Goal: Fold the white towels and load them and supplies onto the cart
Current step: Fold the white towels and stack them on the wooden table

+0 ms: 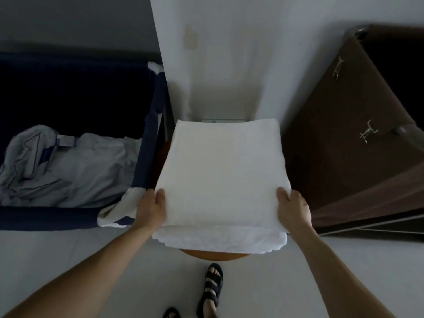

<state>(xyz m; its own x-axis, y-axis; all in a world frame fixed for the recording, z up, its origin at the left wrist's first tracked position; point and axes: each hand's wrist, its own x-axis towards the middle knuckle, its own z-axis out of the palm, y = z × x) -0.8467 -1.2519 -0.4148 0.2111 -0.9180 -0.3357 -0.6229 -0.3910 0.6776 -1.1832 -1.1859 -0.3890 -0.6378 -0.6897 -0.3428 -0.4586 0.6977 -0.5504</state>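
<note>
White terry towel (220, 166), folded thick, lies on a round wooden stool (213, 255). The left hand (150, 208) and right hand (292, 207) each grip a near corner of its top fold, thumbs above, fingers hidden beneath. The towel stretches away beyond the thumbs. Lifted unevenly, the looser layer below the thumbs could slide out and unfold.

Navy hamper (46, 218) left of stool (213, 255), cabinet (344, 134) right, wall (229, 53) behind, near floor (68, 244) open
</note>
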